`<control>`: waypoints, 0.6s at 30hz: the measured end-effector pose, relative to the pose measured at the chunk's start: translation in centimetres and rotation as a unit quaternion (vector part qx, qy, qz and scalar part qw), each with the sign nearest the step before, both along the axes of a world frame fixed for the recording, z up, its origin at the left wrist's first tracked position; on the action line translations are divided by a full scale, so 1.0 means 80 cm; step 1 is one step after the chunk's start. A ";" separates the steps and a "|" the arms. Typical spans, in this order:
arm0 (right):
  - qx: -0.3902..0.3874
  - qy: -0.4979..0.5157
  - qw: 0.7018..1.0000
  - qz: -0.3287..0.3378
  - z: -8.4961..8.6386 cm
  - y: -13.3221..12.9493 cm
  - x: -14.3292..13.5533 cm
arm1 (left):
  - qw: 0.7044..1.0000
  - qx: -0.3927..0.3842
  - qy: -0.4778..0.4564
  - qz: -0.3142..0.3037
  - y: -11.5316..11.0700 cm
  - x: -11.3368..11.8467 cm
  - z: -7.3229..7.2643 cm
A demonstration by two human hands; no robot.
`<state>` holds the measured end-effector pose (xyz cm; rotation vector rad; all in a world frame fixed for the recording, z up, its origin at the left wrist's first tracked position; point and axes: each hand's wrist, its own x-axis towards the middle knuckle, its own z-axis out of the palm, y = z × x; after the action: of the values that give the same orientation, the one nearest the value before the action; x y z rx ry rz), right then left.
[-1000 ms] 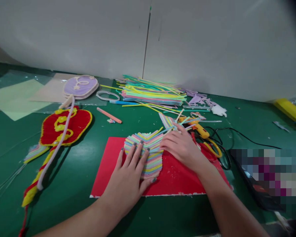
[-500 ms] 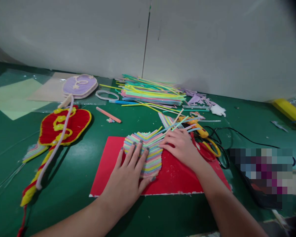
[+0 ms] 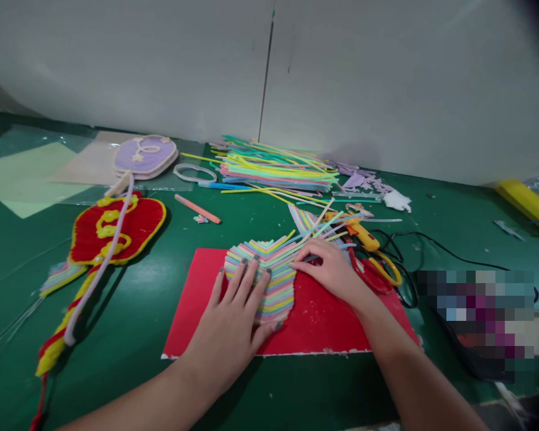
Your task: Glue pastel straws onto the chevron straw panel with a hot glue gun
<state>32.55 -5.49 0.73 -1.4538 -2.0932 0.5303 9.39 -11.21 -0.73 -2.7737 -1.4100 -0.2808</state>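
Note:
A striped pastel piece made of fuzzy stems (image 3: 276,293) lies on a red sheet (image 3: 332,329), with loose stem ends sticking out at its upper right. My left hand (image 3: 233,317) rests flat on the piece's left part, fingers spread. At the right edge, my right hand (image 3: 327,269) has thumb and index finger pinched together on a stem at the piece's edge; the other fingers are curled. Another striped piece (image 3: 300,218) shows partly behind the loose ends.
Behind lies a pile of coloured stems (image 3: 278,170). A glue gun (image 3: 363,236), scissors (image 3: 386,269) and a black cord are at the right. Red (image 3: 139,230) and purple (image 3: 144,157) fan shapes lie left, near a pink stick (image 3: 197,209).
My right hand has lifted slightly and its fingers have drawn into a pinch at the piece's edge, with the loose ends more exposed. My left hand has stayed in place.

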 end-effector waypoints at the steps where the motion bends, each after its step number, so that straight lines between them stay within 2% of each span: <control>1: -0.002 0.000 1.000 0.002 0.000 0.000 0.000 | 1.000 -0.002 -0.001 0.000 0.000 0.000 0.000; 13: 0.013 0.023 1.000 -0.001 0.009 -0.002 0.002 | 1.000 -0.004 0.005 0.003 0.000 0.000 0.002; 18: 0.037 -0.002 0.999 0.000 0.005 0.001 0.007 | 1.000 -0.012 0.007 0.002 0.000 0.000 0.003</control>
<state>33.08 -5.40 1.14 -1.4144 -2.0925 0.4445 9.40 -11.20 -0.47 -2.7859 -1.4263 -0.2441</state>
